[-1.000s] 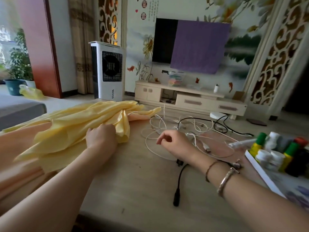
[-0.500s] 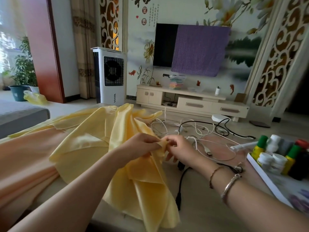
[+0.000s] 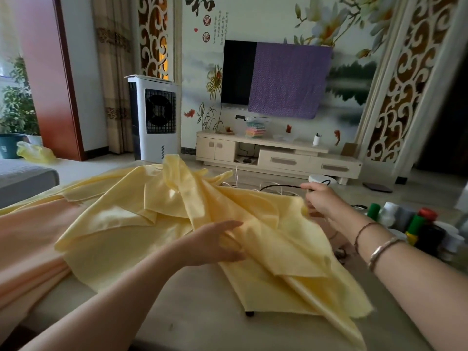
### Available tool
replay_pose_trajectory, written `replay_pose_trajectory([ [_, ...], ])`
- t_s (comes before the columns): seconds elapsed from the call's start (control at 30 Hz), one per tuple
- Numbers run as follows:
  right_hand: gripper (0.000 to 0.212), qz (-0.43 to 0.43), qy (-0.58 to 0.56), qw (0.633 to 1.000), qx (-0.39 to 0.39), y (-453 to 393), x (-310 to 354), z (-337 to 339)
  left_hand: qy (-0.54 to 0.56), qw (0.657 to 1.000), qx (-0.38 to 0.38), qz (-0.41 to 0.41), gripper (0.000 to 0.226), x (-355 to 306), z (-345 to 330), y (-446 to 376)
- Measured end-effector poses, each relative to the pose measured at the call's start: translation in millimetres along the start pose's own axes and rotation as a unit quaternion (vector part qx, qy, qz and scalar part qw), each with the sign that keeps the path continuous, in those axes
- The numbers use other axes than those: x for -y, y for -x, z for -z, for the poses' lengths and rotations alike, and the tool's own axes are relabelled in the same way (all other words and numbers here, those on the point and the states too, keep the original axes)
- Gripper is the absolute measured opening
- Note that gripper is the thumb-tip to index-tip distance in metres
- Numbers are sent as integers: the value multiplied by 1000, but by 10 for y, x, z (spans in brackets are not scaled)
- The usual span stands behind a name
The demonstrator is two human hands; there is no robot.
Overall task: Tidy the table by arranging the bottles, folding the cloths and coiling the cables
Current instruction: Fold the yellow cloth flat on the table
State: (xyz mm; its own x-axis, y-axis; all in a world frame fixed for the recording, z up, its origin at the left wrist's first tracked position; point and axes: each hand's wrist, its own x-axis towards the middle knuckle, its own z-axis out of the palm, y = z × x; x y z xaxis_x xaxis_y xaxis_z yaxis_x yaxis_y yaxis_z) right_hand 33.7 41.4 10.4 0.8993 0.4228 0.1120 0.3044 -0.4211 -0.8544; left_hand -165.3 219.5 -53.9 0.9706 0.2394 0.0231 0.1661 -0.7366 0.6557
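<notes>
Hands: both on the yellow cloth (image 3: 157,224), lifted and spread above the table (image 3: 202,323).
Left hand (image 3: 215,245): fingers nearly straight along a fold near the cloth's middle, thumb underneath; whether it pinches or only supports, I cannot tell.
Right hand (image 3: 321,201): fingers curled, pinching the cloth's far right edge and holding it up.
Yellow cloth: crumpled, unfolded, one corner hanging past the table's near edge; its left side lies over a peach cloth (image 3: 27,239).
Cables (image 3: 273,187): a white and black tangle behind the right hand, partly hidden by the cloth; a black plug (image 3: 249,313) peeks from under the near hem.
Bottles (image 3: 415,224): crowded at the right edge, green, red and white caps, close to the right forearm.
Risk, cables: the draped cloth may snag the tangle and drag it when pulled.
Risk, bottles: a wide sweep of the right arm could topple them.
Risk, cloth: the slippery hanging corner may slide off, spoiling the fold.
</notes>
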Motion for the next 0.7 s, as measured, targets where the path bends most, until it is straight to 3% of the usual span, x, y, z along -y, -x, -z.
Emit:
replay_pose_trajectory([
  [0.1,41,116,63,988,-84,134,20,90,-96,995,-17,-7,81,1,-92,-61],
  [0.2,17,235,127,964,-18,347,64,20,-117,991,-66,-26,67,-36,-110,-103],
  [0.27,8,186,216,957,63,421,57,-65,-147,984,-87,-43,52,-83,-124,-107],
  [0.37,31,92,322,935,120,420,2,-168,-152,981,-99,-62,34,-174,-178,-93],
  [0.5,31,14,310,936,169,392,-35,-289,-54,988,-103,-100,28,-278,-301,3],
  [0.6,16,28,265,953,142,420,-82,-309,78,989,-63,-112,31,-390,-369,123],
  [0.7,5,68,220,969,88,464,-89,-231,94,987,-80,-107,18,-482,-344,145],
])
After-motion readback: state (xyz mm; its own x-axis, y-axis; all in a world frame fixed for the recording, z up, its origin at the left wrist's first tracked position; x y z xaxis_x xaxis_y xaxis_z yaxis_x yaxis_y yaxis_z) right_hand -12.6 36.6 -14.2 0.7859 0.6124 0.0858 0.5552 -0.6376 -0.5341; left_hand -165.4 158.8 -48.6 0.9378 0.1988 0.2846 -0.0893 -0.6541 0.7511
